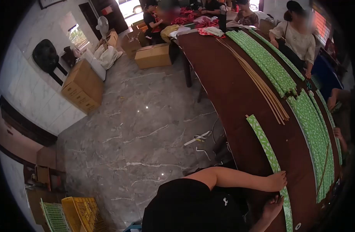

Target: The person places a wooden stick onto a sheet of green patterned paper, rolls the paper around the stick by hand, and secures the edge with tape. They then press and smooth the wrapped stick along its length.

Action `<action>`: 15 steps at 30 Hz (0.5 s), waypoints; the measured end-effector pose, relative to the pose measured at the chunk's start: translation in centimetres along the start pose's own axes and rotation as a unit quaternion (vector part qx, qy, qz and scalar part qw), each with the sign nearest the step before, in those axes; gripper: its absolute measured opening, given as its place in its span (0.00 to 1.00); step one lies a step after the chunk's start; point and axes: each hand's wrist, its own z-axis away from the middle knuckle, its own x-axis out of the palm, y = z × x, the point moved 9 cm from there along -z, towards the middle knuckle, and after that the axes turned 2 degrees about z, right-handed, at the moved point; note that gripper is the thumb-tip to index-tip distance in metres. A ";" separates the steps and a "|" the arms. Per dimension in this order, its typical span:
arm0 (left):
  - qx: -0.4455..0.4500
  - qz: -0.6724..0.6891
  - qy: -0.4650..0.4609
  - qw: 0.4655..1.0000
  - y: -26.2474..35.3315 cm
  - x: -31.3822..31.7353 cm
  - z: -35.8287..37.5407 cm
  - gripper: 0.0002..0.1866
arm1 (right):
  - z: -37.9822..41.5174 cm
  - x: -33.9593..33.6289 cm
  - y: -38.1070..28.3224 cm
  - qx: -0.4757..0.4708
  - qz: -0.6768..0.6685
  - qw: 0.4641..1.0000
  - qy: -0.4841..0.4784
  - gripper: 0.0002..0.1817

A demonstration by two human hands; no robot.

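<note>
A long, narrow green strip (pixel 261 137) with a white print lies along the near side of the brown table, a small brown tip showing at its far end. My left hand (pixel 276 181) reaches across it, fingers closed over the strip. Just below, my right hand (pixel 272 208) has its fingers curled at the strip's near edge; what lies under the fingertips is partly hidden. Beyond the strip rest several thin brown sticks (pixel 262 85) in a loose bundle. Wider green printed pieces (pixel 309 135) are laid in rows farther across the table.
The brown table (pixel 231 85) curves through the view. People sit along its far side, one in a light top (pixel 301 38). Cardboard boxes (pixel 154 56) stand on the grey floor (pixel 146 127). White scraps (pixel 198 138) lie there too, and a yellow crate (pixel 84 212) sits at lower left.
</note>
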 end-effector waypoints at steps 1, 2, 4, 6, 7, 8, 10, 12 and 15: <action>-0.001 -0.017 0.038 0.999 0.1 -0.2 0.0 0.25 | -0.2 -0.1 0.2 0.003 0.004 1.000 -0.004 0.19; 0.000 -0.035 0.076 0.997 0.2 -0.3 0.0 0.24 | -0.5 -0.5 -0.2 -0.029 0.026 0.999 -0.022 0.16; 0.002 -0.025 0.054 0.998 0.1 -0.4 -0.1 0.25 | -0.1 0.0 -0.7 -0.060 0.048 0.996 -0.043 0.13; 0.005 -0.016 0.034 0.999 0.0 -0.2 -0.1 0.25 | 0.9 0.7 0.5 0.048 -0.090 0.992 -0.073 0.12; 0.012 -0.017 0.036 0.999 0.1 -0.1 -0.2 0.25 | 2.5 1.6 0.4 0.049 -0.088 0.992 -0.076 0.12; 0.019 -0.018 0.039 0.999 0.2 0.0 -0.3 0.25 | 4.0 2.1 0.4 0.045 -0.094 0.993 -0.056 0.12; 0.023 -0.017 0.039 0.999 0.2 0.1 -0.4 0.25 | 3.9 2.6 0.7 0.042 -0.098 0.994 -0.038 0.13; 0.025 -0.016 0.039 0.999 0.2 0.4 -0.5 0.26 | 4.0 3.7 0.7 0.033 -0.064 0.995 -0.071 0.13; 0.029 -0.023 0.042 0.998 -0.2 -0.6 -0.2 0.26 | 3.4 6.6 1.2 0.028 0.001 0.990 -0.137 0.13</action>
